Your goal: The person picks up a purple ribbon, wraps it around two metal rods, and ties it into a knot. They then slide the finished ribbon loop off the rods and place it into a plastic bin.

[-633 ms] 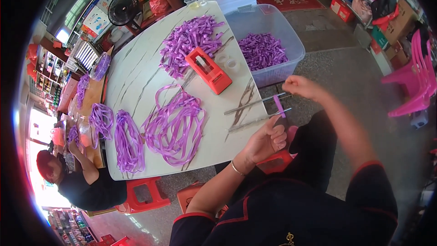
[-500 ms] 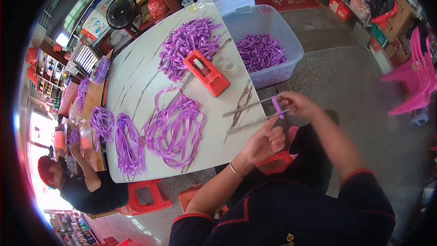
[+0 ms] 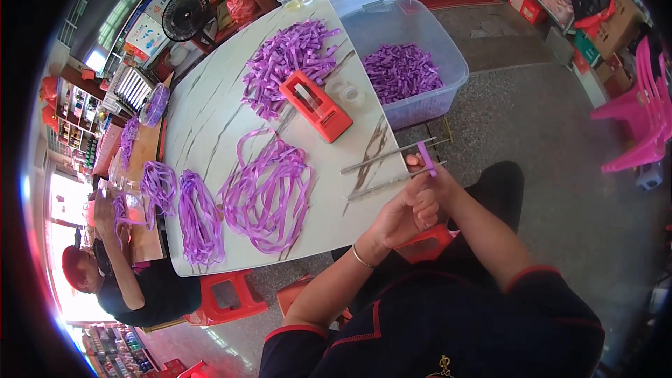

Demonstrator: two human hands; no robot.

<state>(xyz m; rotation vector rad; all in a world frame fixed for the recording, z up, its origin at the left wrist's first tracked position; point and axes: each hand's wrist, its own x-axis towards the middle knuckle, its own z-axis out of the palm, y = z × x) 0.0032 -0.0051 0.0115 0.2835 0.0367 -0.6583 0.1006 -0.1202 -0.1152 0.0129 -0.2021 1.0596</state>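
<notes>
Two thin metal rods (image 3: 378, 159) stick out past the right edge of the table, side by side. A short band of purple ribbon (image 3: 424, 157) lies across them near their free ends. My left hand (image 3: 407, 215) is closed, fingers curled, with its thumb up against the lower end of the band; whatever its fingers hold is hidden. Just beyond it, my right hand (image 3: 442, 183) is at the ribbon, partly covered by the left thumb. Its fingers bend round the band, one fingertip showing between the rods.
The marble-patterned table (image 3: 203, 112) carries a heap of folded purple ribbon pieces (image 3: 290, 59), a red tape dispenser (image 3: 316, 106), clear tape rolls (image 3: 350, 94) and loose ribbon bundles (image 3: 269, 192). A clear bin (image 3: 420, 106) of purple pieces stands beyond. Another person (image 3: 150, 287) sits at left.
My right hand has moved left and nearer, from the far side of the ribbon to my left thumb. My left hand has barely shifted. The other person's arm has risen, lifting ribbon.
</notes>
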